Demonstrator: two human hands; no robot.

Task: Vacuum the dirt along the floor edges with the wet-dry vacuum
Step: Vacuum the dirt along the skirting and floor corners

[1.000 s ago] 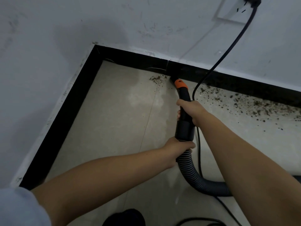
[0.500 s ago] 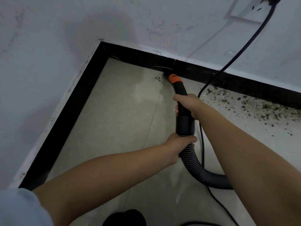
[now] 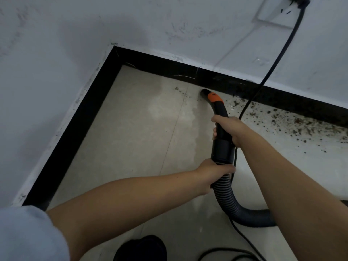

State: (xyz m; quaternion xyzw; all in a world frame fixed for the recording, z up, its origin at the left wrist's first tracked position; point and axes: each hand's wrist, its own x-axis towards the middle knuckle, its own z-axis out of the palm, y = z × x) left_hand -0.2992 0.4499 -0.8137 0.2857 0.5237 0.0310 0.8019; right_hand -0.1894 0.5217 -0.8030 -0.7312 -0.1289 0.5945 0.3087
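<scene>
A black vacuum nozzle with an orange band (image 3: 214, 99) points at the foot of the black baseboard (image 3: 160, 65) on the far wall. My right hand (image 3: 228, 127) grips the black handle tube below the band. My left hand (image 3: 212, 174) grips the ribbed grey hose (image 3: 229, 200) just under the black cuff. Brown dirt (image 3: 293, 123) lies scattered along the baseboard to the right of the nozzle. A few specks (image 3: 178, 90) lie to its left.
A black power cord (image 3: 273, 61) hangs from a wall socket (image 3: 273, 14) at the top right, runs down past the hose and loops on the floor (image 3: 231, 253). A dark shoe (image 3: 140, 249) shows at the bottom. The room corner is at the upper left.
The dirt pile to the left of the nozzle has shrunk to a few specks. The nozzle mouth has stayed at the baseboard, and both hands keep their grip.
</scene>
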